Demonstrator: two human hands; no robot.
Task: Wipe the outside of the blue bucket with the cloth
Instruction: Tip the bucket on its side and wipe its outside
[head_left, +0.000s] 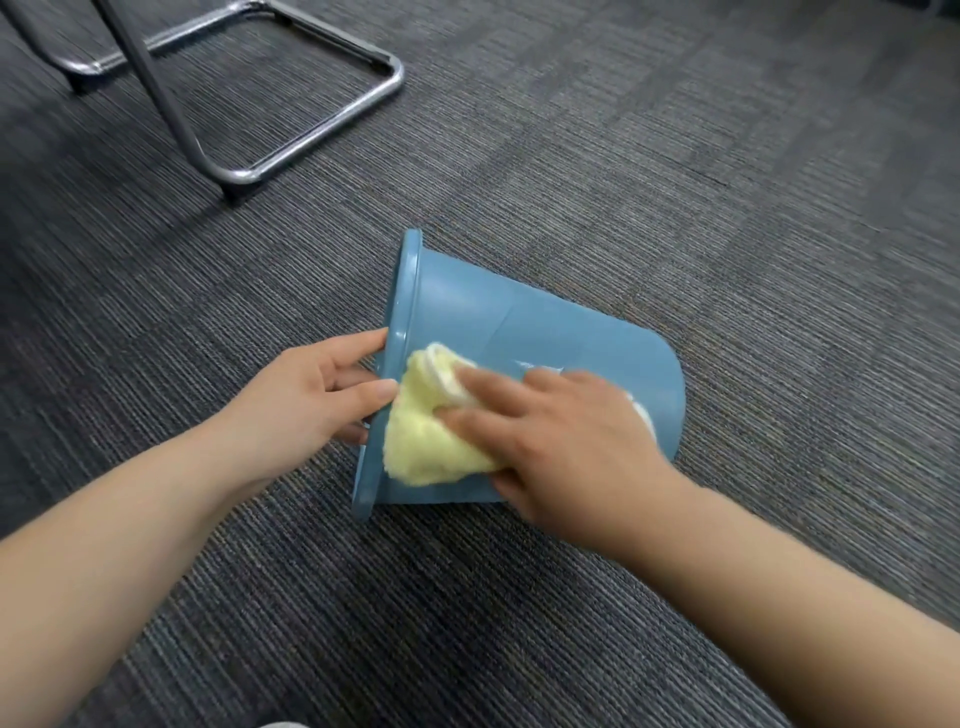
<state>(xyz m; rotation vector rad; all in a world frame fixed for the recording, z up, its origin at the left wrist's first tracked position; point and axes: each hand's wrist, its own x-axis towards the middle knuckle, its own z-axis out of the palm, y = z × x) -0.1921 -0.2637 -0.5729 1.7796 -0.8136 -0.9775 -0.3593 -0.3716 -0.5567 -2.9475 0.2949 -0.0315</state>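
Carpet (675, 156) floor, chair frame (291, 104) well behind. Blue bucket (519, 322) lies on its side, long axis running left-right, rim toward the left hand, base to the right. Left hand (317, 395) is clamped on the rim, steadying it. Right hand (561, 436) presses the yellow cloth (426, 447) flat on the top wall near the rim, so the next stroke probably runs right, toward the base.
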